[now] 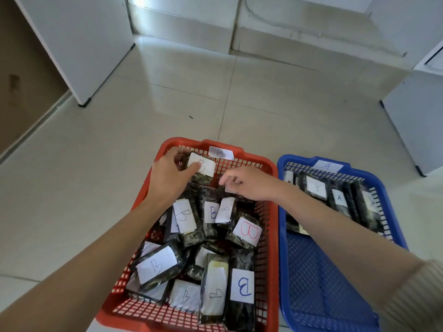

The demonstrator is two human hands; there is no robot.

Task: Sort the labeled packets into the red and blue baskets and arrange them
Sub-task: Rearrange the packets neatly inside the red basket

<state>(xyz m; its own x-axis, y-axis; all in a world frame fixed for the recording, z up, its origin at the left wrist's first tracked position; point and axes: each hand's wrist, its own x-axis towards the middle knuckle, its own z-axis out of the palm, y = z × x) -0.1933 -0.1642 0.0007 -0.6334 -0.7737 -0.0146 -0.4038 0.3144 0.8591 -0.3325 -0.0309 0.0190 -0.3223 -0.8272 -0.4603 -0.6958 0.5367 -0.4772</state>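
Fingers on B packet in red basket.

Smooth plastic lattice is forming the red basket and blue basket; glossy dark film is wrapping the packets under matt paper labels; polished floor tiles are gleaming above.

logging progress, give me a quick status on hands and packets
Left hand grips a B packet at the red basket's far end. Right hand at a neighbouring packet, grip unclear. Other B packets lie jumbled; nothing blocking.
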